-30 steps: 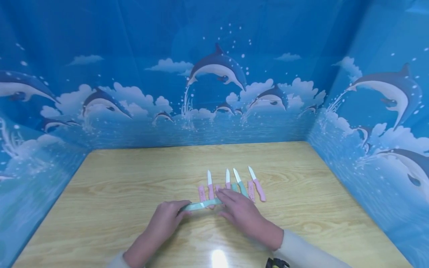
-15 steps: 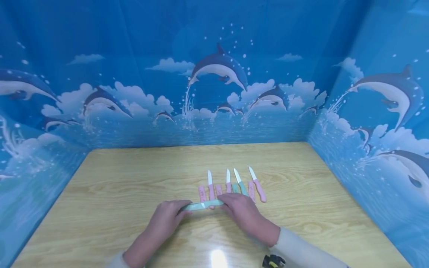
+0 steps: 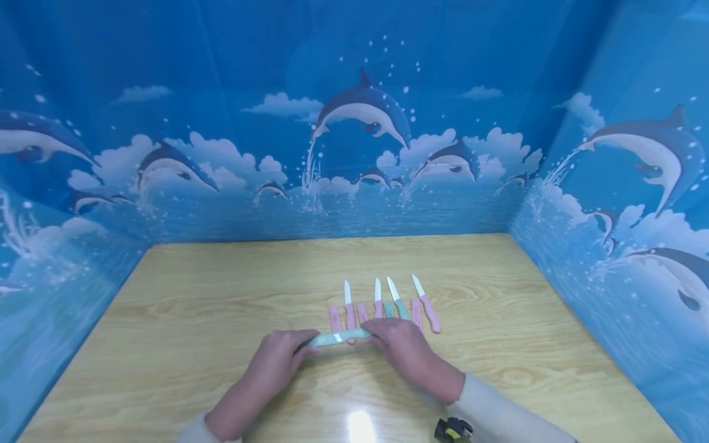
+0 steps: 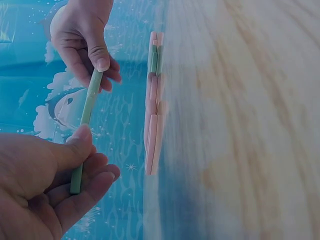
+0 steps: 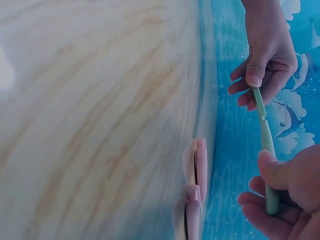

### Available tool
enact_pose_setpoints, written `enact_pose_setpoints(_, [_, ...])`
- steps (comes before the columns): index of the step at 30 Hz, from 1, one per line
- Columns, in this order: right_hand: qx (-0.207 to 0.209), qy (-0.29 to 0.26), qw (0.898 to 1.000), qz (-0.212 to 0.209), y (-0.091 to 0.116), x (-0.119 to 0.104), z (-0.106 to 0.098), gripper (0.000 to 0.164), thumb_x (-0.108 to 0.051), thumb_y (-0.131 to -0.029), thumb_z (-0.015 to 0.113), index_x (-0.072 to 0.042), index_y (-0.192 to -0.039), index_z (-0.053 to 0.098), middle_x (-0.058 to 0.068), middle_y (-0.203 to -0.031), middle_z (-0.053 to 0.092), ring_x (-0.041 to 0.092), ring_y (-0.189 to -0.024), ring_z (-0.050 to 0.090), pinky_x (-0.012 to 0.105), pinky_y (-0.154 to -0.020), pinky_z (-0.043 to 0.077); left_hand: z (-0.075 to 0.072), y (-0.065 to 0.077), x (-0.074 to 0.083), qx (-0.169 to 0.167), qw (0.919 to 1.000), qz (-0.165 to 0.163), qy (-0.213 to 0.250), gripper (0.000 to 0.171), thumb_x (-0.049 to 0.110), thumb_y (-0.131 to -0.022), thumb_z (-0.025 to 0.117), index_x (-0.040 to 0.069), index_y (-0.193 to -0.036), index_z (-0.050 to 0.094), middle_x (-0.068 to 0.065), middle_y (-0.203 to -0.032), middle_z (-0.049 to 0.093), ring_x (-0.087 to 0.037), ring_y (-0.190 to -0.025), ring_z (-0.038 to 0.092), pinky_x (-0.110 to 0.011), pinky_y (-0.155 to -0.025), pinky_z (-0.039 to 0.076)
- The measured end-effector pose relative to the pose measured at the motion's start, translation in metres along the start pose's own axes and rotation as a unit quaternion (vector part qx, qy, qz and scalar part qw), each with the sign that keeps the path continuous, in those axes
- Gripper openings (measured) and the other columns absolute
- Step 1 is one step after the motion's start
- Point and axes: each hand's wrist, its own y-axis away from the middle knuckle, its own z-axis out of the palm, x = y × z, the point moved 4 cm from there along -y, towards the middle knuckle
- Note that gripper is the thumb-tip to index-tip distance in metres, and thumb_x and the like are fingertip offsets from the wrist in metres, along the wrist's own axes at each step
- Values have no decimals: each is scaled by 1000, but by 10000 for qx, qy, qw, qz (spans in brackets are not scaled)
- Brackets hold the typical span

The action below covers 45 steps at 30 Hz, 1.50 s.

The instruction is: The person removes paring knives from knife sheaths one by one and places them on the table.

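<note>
A small green knife [image 3: 356, 334] with its blade inside a green sheath [image 3: 324, 340] is held level above the near side of the wooden table. My left hand [image 3: 274, 362] pinches the sheath's end between thumb and fingers. The knife's handle [image 5: 267, 137] is gripped at its far end by my right hand [image 3: 405, 349]. A narrow pale strip shows where sheath and handle meet. Behind the hands lie a pink knife [image 3: 348, 304], another pink knife [image 3: 378, 298], a green knife [image 3: 397, 300] and a third pink knife [image 3: 428, 311], blades bare and pointing away.
Between the knives lie pink sheaths [image 3: 335, 319] and a green sheath [image 3: 389, 309]. My right hand partly covers the row's near ends. A blue dolphin-print curtain [image 3: 266, 123] encloses the table's [image 3: 221, 289] back and sides. A dark strapped object [image 3: 453, 429] is by the right sleeve.
My right hand has drawn slightly nearer and its fingers, earlier stretched over the row, now curl round the handle's end. The left hand and sheath have stayed nearly still.
</note>
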Motion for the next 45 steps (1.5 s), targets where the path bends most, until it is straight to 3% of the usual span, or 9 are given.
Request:
enact_pose_setpoints(7, [-323,-187,9988,314,4,2,4,27,-7,-74,77,-11,-100,71,4,-92,75,14,-81,69,26,-70,59,2,0,0,-130,9998,-159,-45,25,16,-78,75,7,-100,71,-11,-92,75,-19,-79,70,-29,-66,60])
enact_pose_setpoints(13, [-85,-217,9995,202,2,5,1,26,-6,-72,78,-13,-97,72,3,-89,75,13,-80,69,27,-70,59,1,0,2,-25,9999,-105,52,24,14,-76,76,7,-98,72,-11,-91,75,-19,-78,70,-30,-66,60])
enact_pose_setpoints(20, [-332,-152,9983,448,1,3,2,23,-9,-75,77,-13,-97,72,4,-87,75,14,-77,69,26,-65,59,-1,-1,1,-47,9993,-351,-84,27,17,-76,77,7,-100,71,-12,-92,75,-20,-79,70,-32,-67,60])
enact_pose_setpoints(26, [-166,-277,9990,324,-1,5,-2,24,-6,-74,78,-11,-97,72,5,-90,75,14,-81,69,27,-70,59,-1,-1,1,-1,9994,-334,-49,26,16,-76,77,7,-100,71,-12,-92,75,-21,-80,70,-34,-68,60])
enact_pose_setpoints(33, [-345,-392,9979,396,4,6,-1,24,-8,-75,77,-11,-99,72,5,-91,75,14,-80,69,24,-67,59,1,1,0,1,9995,-327,-28,26,15,-77,76,5,-100,71,-14,-93,75,-23,-81,71,-35,-69,60])
enact_pose_setpoints(39, [-121,-268,9990,346,6,10,-4,24,-7,-73,78,-12,-95,72,4,-88,75,14,-81,69,28,-71,60,0,2,0,-19,9995,-300,-57,26,16,-76,76,6,-100,71,-14,-95,74,-24,-83,70,-37,-71,60])
enact_pose_setpoints(45, [-369,-507,9965,547,9,12,-2,21,-9,-76,76,-11,-97,72,3,-83,75,7,-65,63,20,-58,55,0,1,-1,-78,9995,-277,-104,26,15,-77,76,6,-100,71,-13,-94,75,-23,-83,71,-35,-70,60])
